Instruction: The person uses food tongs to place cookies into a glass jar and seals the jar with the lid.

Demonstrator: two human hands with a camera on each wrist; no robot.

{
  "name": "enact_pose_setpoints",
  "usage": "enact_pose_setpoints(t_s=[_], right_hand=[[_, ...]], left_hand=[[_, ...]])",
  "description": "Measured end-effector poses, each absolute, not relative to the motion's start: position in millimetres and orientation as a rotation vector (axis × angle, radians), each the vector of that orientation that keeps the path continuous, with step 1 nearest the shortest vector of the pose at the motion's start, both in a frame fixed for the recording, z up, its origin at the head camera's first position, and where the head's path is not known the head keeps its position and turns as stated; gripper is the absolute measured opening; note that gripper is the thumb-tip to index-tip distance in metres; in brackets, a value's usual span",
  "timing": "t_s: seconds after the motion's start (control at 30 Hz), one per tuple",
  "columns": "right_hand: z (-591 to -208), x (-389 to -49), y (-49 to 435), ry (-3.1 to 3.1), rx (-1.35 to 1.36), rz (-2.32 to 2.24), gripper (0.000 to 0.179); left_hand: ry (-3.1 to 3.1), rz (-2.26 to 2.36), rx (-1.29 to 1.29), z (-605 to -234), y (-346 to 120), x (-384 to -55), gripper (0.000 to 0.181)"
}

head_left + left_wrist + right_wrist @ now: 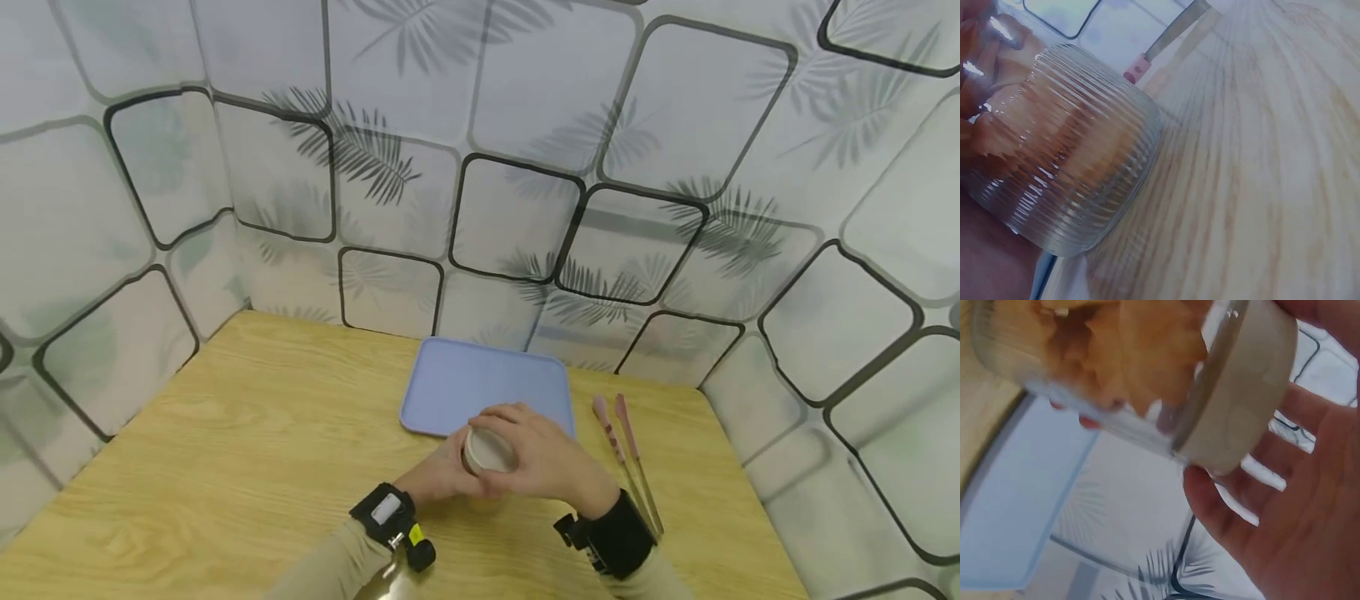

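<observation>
A ribbed clear glass jar [1094,144] with a beige lid [489,451] is between my two hands, over the near middle of the table. Orange-brown, chip-like pieces [1141,356] show through the glass. My left hand [441,475] grips the jar's side; in the left wrist view its fingers appear through the ribbed wall. Curled around the lid's rim is my right hand [551,457], thumb on the near side and fingers on the far side. The lid [1241,394] sits on the jar's mouth in the right wrist view.
Behind the hands, a light blue rectangular tray [487,379] lies near the back wall. Two slim metal utensils with pink handles [626,421] lie side by side to the right. Patterned fabric walls [517,217] enclose the wood-grain table [225,433] at the back and sides.
</observation>
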State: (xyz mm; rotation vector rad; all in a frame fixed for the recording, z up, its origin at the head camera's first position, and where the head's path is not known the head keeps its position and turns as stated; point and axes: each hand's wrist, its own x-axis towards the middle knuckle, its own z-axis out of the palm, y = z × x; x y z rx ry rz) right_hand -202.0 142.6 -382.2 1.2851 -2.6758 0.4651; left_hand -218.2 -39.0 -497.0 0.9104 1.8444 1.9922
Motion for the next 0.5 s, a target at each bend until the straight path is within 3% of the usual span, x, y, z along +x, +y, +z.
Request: enact_pose_setpoints(t_s=[0.2,0.37,0.5], right_hand=[[-399,-200,140,-2.539,1.108,0.314,0.058],[-399,-197,147,-2.555,1.240,0.409,0.062],[-395,-194,144,-2.568,1.201,0.346,0.057]], left_hand=[[1.855,2.001,0.874,-500,-34,-214,0.093],[1.913,1.946,0.900,-502,-32,-211,0.089],[1.914,1.945,0.865,-499,-32,-210,0.096]])
